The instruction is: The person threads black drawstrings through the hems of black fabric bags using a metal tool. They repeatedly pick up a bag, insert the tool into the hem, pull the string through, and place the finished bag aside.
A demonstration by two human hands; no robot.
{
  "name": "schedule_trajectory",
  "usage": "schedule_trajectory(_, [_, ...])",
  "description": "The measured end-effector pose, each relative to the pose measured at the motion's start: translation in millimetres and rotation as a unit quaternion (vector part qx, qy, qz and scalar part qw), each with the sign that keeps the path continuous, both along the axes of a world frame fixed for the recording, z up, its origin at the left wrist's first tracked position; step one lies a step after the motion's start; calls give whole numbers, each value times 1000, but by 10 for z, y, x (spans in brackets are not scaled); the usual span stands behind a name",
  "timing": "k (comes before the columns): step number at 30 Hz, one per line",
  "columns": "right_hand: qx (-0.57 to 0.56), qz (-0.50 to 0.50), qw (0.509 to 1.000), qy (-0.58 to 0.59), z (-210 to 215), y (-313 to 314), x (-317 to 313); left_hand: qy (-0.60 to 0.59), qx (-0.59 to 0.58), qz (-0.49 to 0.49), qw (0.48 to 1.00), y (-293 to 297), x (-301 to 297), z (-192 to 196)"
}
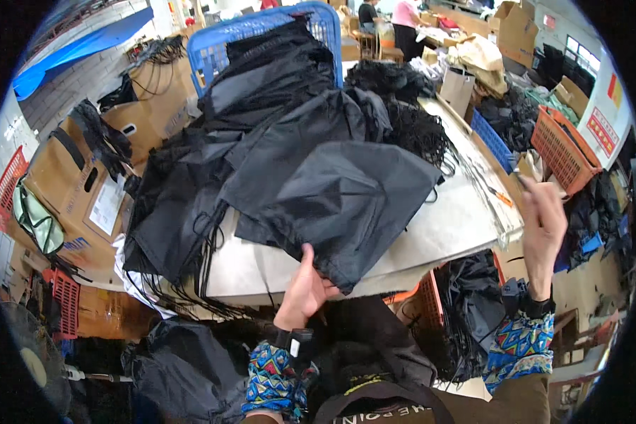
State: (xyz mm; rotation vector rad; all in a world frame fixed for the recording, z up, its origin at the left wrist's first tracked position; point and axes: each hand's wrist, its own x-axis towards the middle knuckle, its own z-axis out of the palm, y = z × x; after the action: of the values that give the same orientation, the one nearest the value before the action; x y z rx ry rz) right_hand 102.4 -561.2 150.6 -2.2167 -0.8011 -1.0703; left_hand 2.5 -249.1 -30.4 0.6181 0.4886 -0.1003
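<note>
A black fabric bag lies spread over the near part of a white table, its closest corner reaching the front edge. My left hand grips that near edge, thumb on top and the fingers partly underneath. Out to the right, my right hand is raised beyond the table's edge, apart from the bag. Its fingers are loosely bent and nothing shows in them. Beneath and behind the bag is a pile of similar black bags, with thin black cords hanging at the left.
A blue plastic basket stands behind the pile. Cardboard boxes flank the left side. An orange-handled tool lies on the white table at right. An orange crate stands farther right. Two people are in the background.
</note>
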Motion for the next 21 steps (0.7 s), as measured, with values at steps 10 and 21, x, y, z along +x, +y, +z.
schedule_trajectory(10, [-34, 244, 943, 224, -605, 585, -290, -198, 815, 144, 524, -443, -32, 702])
schedule_trajectory(21, [-19, -145, 977, 154, -1476, -515, 753, 155, 884, 222, 380, 999, -556, 420])
